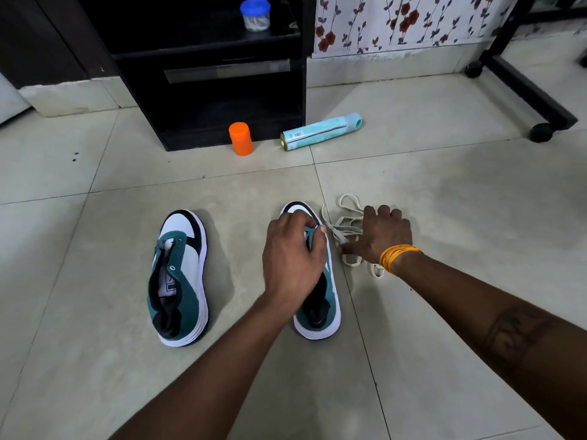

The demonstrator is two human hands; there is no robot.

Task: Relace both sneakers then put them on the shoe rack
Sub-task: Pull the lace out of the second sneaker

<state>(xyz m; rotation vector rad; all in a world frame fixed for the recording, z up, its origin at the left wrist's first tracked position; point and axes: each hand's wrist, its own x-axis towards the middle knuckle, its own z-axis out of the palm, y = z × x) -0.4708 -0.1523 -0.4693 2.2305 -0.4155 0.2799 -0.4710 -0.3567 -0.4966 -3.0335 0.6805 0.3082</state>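
Two teal, white and black sneakers lie on the tiled floor, toes pointing away from me, both without laces. The left sneaker [179,277] lies alone. My left hand [293,258] grips the front of the right sneaker [320,312] around its tongue. A loose heap of white laces [344,217] lies on the floor just right of that shoe. My right hand [379,235], with orange threads round the wrist, rests on the laces with fingers spread and curled downward. The black shoe rack [222,74] stands at the back.
An orange container [241,138] stands and a teal spray can [320,131] lies on the floor at the rack's front. A blue-lidded jar [255,14] sits on the rack's upper shelf. A black wheeled stand [524,87] is at the right back.
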